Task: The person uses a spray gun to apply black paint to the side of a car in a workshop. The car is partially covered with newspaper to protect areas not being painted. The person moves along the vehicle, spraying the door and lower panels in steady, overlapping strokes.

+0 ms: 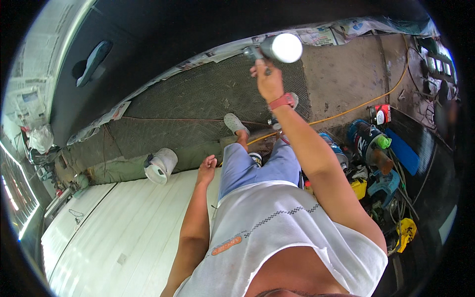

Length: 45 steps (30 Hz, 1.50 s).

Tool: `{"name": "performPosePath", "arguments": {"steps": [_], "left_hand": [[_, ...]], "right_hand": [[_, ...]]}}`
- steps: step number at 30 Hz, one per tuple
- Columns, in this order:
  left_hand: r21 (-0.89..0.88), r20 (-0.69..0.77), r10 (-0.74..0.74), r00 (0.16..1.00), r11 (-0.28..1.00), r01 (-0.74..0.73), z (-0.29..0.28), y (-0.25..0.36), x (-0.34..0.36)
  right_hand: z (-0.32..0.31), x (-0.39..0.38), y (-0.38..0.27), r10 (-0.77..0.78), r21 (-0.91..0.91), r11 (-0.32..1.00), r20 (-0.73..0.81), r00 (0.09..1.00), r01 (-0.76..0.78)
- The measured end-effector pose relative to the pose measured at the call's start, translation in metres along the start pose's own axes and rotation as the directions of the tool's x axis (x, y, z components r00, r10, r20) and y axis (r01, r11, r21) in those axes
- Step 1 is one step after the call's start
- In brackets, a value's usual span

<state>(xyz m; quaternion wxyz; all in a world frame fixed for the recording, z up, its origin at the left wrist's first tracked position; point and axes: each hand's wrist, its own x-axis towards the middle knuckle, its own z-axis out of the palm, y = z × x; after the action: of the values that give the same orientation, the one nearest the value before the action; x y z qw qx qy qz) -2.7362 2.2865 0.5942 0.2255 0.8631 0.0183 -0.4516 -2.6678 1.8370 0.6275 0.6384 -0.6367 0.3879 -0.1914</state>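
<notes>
My right hand (268, 81) grips a spray gun (255, 55) with a white cup (287, 47), held beside a dark glossy body panel (168, 24) with a recessed handle (94, 62). Newspaper masking (319, 37) runs along the panel's lower edge. My left hand (207, 166) hangs beside my left leg, empty, with its fingers loosely bent and apart.
A white bucket (168, 163) sits left of my legs. An orange hose (341, 113) crosses the floor. At right are several bottles (363, 138), a blue board (405, 153) and yellow items (405, 232). A long white panel (94, 227) lies at lower left; my clog-shod feet (232, 121) stand near a dark mat.
</notes>
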Motion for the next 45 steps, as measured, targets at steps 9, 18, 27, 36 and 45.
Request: {"name": "performPosePath", "arguments": {"steps": [9, 18, 27, 36, 45], "left_hand": [[0.006, -0.082, 0.104, 0.991, 0.995, -0.104, -0.054, -0.018, 0.000], [-0.034, -0.071, 0.030, 0.997, 0.999, -0.032, -0.056, -0.032, -0.003], [0.054, -0.018, -0.022, 1.000, 0.998, 0.023, -0.024, 0.075, -0.016], [0.103, 0.011, 0.152, 0.988, 0.983, -0.153, -0.002, 0.198, -0.032], [-0.133, 0.098, 0.449, 0.888, 0.890, -0.436, -0.003, 0.297, -0.029]], "right_hand": [[0.119, -0.053, -0.043, -0.180, -0.030, 0.980, 0.305, 0.935, 0.198], [-0.010, -0.017, -0.064, -0.103, 0.005, 0.995, 0.076, 0.992, 0.103], [-0.249, 0.037, -0.058, 0.061, 0.022, 0.998, -0.345, 0.937, -0.057], [-0.353, 0.092, -0.091, -0.085, -0.026, 0.996, -0.656, 0.750, 0.090], [-0.180, 0.005, -0.130, 0.007, 0.061, 0.998, -0.193, 0.981, 0.005]]}}
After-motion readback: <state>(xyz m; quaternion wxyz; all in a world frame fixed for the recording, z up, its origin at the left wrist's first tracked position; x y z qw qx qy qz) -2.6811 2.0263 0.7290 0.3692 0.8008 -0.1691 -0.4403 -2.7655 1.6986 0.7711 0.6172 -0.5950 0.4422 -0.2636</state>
